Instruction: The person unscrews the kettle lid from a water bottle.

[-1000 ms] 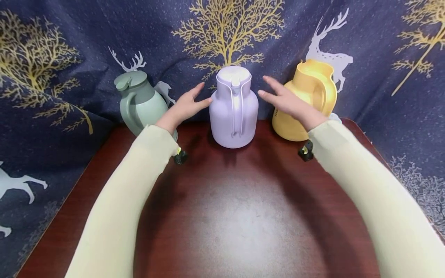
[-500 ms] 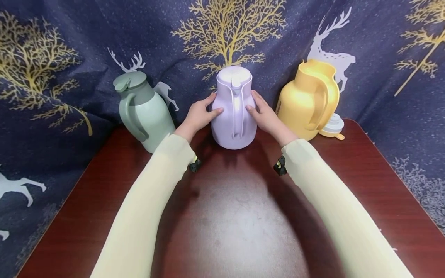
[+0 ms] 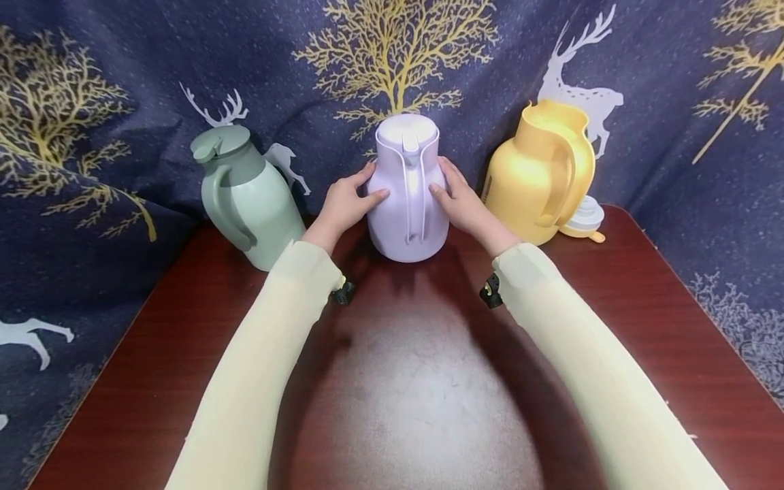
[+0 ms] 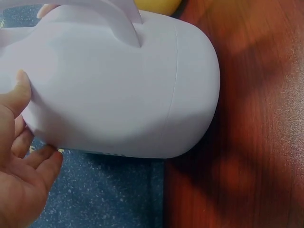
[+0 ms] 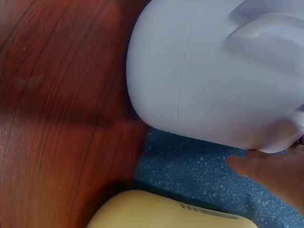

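A lilac thermos jug (image 3: 386, 224) stands upright at the back middle of the table, its handle facing me and its lid on. My left hand (image 3: 343, 207) grips its left shoulder, thumb on the front and fingers toward the back. On the opposite side my right hand (image 3: 467, 207) holds it the same way, thumb near the handle. In the left wrist view, the thumb and fingertips of the left hand (image 4: 23, 185) touch the jug body (image 4: 118, 95). The right wrist view shows the right hand (image 5: 275, 173) against the jug (image 5: 190, 71), part of it cut off by the frame.
A green thermos jug (image 3: 260, 211) with its lid on stands to the left. To the right is a yellow jug (image 3: 520, 184) with an open top, a white-and-yellow lid (image 3: 584, 216) lying beside it. Dark patterned cloth (image 3: 294, 41) hangs behind the red-brown table (image 3: 392, 381).
Both hands have come inward from either side of the lilac jug and taken hold of it. The jug has stayed in place on the table.
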`<state>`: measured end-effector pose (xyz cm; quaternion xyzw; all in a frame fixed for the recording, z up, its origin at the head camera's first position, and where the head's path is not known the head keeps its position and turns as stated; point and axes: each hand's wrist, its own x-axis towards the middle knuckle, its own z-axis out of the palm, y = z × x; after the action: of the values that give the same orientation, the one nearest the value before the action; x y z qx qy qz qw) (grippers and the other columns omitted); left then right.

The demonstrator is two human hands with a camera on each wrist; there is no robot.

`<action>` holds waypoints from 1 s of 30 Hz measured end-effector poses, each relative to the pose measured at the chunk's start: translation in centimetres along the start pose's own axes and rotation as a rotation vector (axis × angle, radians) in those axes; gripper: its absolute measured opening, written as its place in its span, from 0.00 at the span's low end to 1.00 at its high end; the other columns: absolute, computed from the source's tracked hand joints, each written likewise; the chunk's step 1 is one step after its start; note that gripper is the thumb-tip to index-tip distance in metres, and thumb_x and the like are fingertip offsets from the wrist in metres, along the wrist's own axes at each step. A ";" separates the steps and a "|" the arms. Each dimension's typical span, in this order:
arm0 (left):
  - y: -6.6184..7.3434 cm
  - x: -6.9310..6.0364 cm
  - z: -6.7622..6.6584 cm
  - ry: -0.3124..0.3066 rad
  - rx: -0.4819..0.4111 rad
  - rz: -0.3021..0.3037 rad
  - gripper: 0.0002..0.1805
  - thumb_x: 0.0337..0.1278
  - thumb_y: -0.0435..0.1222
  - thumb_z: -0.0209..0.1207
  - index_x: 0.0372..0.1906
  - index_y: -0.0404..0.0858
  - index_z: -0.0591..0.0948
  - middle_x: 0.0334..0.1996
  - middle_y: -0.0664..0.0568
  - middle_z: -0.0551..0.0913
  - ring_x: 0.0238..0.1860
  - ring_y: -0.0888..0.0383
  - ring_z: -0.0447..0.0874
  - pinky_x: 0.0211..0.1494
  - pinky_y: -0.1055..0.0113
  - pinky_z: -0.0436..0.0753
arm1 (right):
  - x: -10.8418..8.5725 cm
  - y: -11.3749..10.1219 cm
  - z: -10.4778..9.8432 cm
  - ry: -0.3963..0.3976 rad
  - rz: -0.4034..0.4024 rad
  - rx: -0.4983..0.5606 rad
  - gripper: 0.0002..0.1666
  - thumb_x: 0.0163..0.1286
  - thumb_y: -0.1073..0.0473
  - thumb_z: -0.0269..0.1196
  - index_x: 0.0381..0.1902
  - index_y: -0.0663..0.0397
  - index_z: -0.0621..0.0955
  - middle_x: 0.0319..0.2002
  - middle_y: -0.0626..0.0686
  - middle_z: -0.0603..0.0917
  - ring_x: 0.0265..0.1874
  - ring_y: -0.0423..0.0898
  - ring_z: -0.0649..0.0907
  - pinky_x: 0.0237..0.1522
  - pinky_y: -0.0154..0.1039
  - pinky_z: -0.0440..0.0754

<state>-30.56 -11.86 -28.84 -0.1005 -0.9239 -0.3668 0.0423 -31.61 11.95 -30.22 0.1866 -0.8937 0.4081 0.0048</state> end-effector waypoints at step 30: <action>1.8 -7.0 1.6 0.067 -0.204 -0.055 0.38 0.68 0.44 0.65 0.78 0.42 0.63 0.79 0.53 0.62 0.81 0.54 0.59 0.82 0.59 0.63 | -6.7 -2.1 1.1 0.074 -0.016 0.082 0.37 0.82 0.61 0.48 0.81 0.68 0.50 0.83 0.65 0.48 0.83 0.60 0.50 0.85 0.54 0.47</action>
<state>-23.37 -10.56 -29.83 -0.0667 -0.8822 -0.4632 0.0526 -24.50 12.04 -30.51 0.1785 -0.8738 0.4511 0.0334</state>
